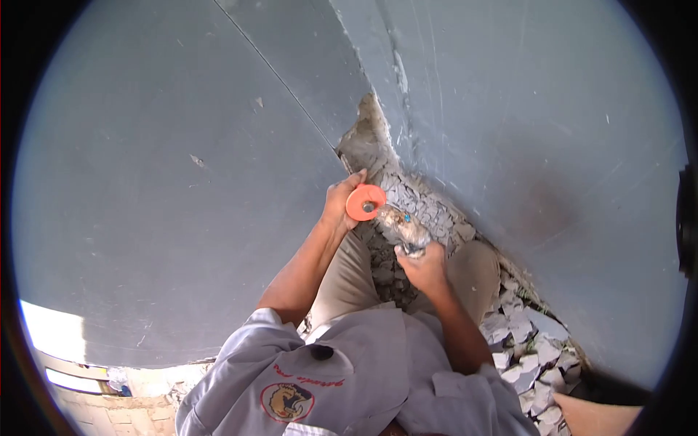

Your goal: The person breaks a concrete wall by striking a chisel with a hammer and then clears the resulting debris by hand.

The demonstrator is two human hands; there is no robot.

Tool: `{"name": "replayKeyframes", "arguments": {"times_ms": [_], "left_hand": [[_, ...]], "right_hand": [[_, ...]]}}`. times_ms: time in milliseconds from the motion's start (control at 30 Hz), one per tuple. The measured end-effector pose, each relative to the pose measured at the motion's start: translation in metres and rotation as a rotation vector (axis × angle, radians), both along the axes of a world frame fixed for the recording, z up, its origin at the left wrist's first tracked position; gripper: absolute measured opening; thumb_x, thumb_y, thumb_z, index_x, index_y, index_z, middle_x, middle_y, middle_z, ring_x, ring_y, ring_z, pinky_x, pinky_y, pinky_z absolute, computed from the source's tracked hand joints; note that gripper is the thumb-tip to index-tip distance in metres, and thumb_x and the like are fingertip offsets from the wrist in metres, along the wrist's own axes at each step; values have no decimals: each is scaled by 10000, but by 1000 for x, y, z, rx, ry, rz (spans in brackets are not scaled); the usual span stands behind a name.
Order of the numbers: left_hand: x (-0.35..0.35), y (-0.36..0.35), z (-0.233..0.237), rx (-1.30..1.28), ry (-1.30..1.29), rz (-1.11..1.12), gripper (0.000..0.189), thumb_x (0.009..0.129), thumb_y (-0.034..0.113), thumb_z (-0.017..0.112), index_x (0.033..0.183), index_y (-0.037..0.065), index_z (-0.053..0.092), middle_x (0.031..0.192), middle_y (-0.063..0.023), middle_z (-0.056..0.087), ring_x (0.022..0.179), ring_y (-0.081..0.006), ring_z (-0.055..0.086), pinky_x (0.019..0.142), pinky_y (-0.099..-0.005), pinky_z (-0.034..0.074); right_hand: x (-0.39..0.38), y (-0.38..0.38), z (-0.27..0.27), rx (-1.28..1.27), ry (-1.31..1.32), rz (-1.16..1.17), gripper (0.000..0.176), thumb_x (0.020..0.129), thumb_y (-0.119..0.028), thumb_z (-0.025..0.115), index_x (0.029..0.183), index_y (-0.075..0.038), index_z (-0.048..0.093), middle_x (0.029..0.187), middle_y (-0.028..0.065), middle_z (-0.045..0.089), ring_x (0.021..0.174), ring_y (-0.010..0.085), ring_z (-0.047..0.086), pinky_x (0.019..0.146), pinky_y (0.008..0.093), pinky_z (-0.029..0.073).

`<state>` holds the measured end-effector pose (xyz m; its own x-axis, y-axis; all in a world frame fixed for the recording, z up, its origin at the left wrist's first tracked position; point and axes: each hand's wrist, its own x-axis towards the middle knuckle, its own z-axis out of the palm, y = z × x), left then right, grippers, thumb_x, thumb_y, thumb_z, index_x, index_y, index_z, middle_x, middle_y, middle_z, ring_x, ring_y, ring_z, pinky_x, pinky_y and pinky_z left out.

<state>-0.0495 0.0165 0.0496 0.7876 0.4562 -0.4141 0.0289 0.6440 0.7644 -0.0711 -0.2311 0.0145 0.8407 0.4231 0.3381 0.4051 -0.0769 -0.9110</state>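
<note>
My left hand [340, 203] is closed round a chisel with a round orange hand guard [356, 205]; the grey metal striking end shows in the guard's middle. Its blade is hidden beneath the guard. Just to the right and nearer my body, my right hand [427, 267] is wrapped round a dusty, pale brown object [407, 228] with a small blue spot; blur leaves me unable to tell what kind it is. That object's far end reaches close to the guard. Beyond my left hand lies a broken, rough patch [367, 142] where two grey surfaces meet.
A smooth grey panel [182, 189] spreads on the left, and another grey surface [538, 145] rises on the right. Broken grey chips [534, 349] fill the gap between them, under and beside my knees. Brickwork [123, 418] shows at the lower left.
</note>
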Motion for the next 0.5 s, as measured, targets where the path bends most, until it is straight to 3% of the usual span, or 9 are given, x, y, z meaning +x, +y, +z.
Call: {"name": "replayKeyframes", "arguments": {"times_ms": [33, 133, 200, 267, 367, 400, 500], "left_hand": [[-3, 1, -1, -9, 9, 21, 121, 954, 139, 670, 968, 26, 628, 846, -54, 620, 704, -180, 632, 593, -356, 558], [-10, -12, 9, 17, 70, 91, 123, 947, 132, 684, 933, 27, 621, 820, -51, 606, 668, -162, 607, 573, -346, 535], [-7, -17, 11, 44, 80, 131, 145, 940, 105, 691, 849, 38, 600, 755, -37, 584, 581, -134, 565, 509, -336, 501], [-8, -16, 9, 23, 77, 137, 147, 939, 108, 696, 849, 37, 604, 748, -29, 578, 579, -125, 557, 512, -326, 494], [-14, -20, 7, 18, 73, 109, 145, 939, 107, 696, 852, 36, 603, 742, -27, 573, 579, -127, 559, 514, -333, 501], [-14, -19, 5, 23, 65, 103, 147, 939, 108, 695, 851, 37, 602, 740, -27, 571, 577, -129, 559, 514, -335, 503], [-11, -16, 2, 16, 63, 113, 150, 940, 112, 695, 850, 35, 602, 740, -29, 569, 575, -135, 565, 514, -337, 510]], "right_hand": [[-3, 3, -13, 128, 41, 22, 280, 777, -176, 786, 958, 12, 685, 797, 201, 690, 703, 386, 684, 646, 421, 538], [-14, -25, 40, 80, -197, -37, 259, 786, -179, 797, 933, 3, 686, 733, 138, 665, 617, 332, 659, 607, 393, 529], [-7, -16, 42, 393, -484, -164, 164, 845, -134, 766, 931, -54, 652, 794, 65, 651, 659, 196, 632, 636, 320, 528], [-3, 18, 55, 969, -392, -158, 163, 845, -121, 760, 847, -58, 610, 724, 40, 601, 606, 182, 594, 602, 315, 513], [10, 12, -37, -8, -96, 137, 179, 789, -87, 749, 833, -3, 597, 693, 116, 579, 585, 292, 585, 572, 382, 494], [8, 21, -34, -70, -192, 85, 146, 789, -35, 711, 850, 29, 595, 697, 187, 572, 594, 360, 585, 579, 426, 503], [-11, 9, -6, 132, -182, 27, 129, 807, -54, 710, 843, 12, 605, 672, 160, 591, 560, 328, 602, 549, 432, 505]]}}
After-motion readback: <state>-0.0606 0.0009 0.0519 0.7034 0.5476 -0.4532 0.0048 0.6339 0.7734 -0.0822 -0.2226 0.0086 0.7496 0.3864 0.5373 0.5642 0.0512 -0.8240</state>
